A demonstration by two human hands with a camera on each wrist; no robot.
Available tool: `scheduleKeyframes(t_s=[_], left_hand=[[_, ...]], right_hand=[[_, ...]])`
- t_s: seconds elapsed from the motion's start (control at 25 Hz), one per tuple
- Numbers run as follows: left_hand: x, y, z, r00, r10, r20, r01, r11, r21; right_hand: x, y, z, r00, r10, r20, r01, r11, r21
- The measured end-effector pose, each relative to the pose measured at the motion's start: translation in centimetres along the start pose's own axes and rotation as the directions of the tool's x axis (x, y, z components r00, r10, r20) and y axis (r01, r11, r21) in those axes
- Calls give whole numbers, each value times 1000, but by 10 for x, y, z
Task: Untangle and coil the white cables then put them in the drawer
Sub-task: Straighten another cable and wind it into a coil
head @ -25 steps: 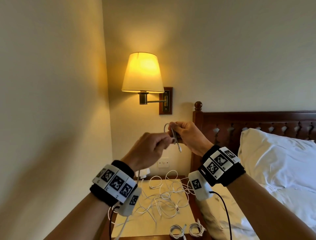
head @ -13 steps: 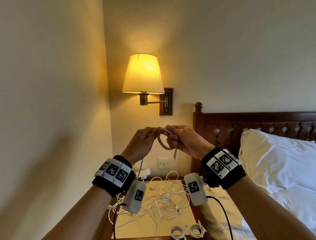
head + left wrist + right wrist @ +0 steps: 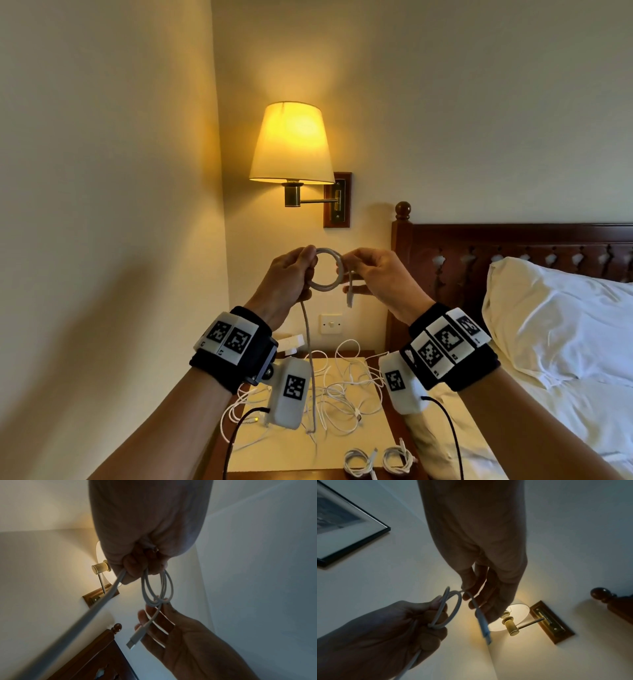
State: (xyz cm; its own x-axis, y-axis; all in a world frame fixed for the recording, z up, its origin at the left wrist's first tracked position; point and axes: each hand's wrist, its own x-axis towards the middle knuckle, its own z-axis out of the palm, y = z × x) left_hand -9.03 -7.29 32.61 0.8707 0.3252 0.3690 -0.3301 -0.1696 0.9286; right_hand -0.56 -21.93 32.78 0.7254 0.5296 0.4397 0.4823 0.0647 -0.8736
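Observation:
I hold a small coil of white cable (image 3: 326,270) in the air in front of the wall. My left hand (image 3: 291,274) grips the coil's left side, fingers curled round it (image 3: 142,568). My right hand (image 3: 373,274) pinches the right side between thumb and fingertip, its other fingers spread (image 3: 481,588). The cable's plug end (image 3: 350,298) dangles from the right hand. The free length (image 3: 308,359) hangs from the left hand down to a tangle of white cables (image 3: 339,394) on the nightstand (image 3: 390,425). Two coiled cables (image 3: 376,460) lie at its front edge. No drawer is visible.
A lit wall lamp (image 3: 291,144) hangs just above the hands. A wooden headboard (image 3: 513,246) and a bed with a white pillow (image 3: 555,318) fill the right. A wall stands close on the left. A white adapter (image 3: 291,342) sits at the nightstand's back, under a wall switch (image 3: 331,323).
The hands have drawn apart and sunk a little. The cable between them has gone from a tight bunch to an open round loop, with one more turn laid on.

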Motion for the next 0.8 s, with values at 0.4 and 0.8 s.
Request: scheduleKeyframes(t_s=[0.4, 0.8], left_hand=[[6, -13, 9, 991, 107, -82, -94, 984, 153], [-3, -5, 11, 992, -119, 35, 124, 964, -236]], right_hand=[[-11, -17, 8, 983, 95, -159, -43, 952, 302], [1, 24, 15, 833, -481, -273, 288, 798, -530]])
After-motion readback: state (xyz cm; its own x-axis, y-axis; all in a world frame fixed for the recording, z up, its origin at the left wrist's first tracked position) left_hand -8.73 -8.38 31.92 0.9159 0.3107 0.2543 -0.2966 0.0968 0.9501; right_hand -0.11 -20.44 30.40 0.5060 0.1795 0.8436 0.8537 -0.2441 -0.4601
